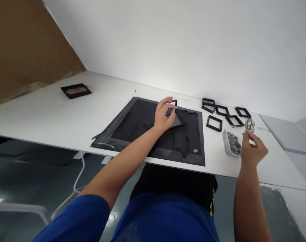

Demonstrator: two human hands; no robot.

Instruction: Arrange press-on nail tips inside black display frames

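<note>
My left hand (163, 116) rests on the black mat (132, 124), fingers curled on a small dark grey square panel (176, 121) that is tilted up at one edge. A small black frame (174, 102) peeks out just behind those fingers. My right hand (252, 149) hovers over a small white tray (227, 143) holding colourful little pieces, fingertips pinched together; what they hold, if anything, is too small to see.
Several empty black square frames (214, 123) lie right of the mat, with a wire loop (250, 124) beside them. A black framed piece (75, 90) sits far left. A grey sheet (286, 134) lies at the right. The white table edge (67, 146) runs in front.
</note>
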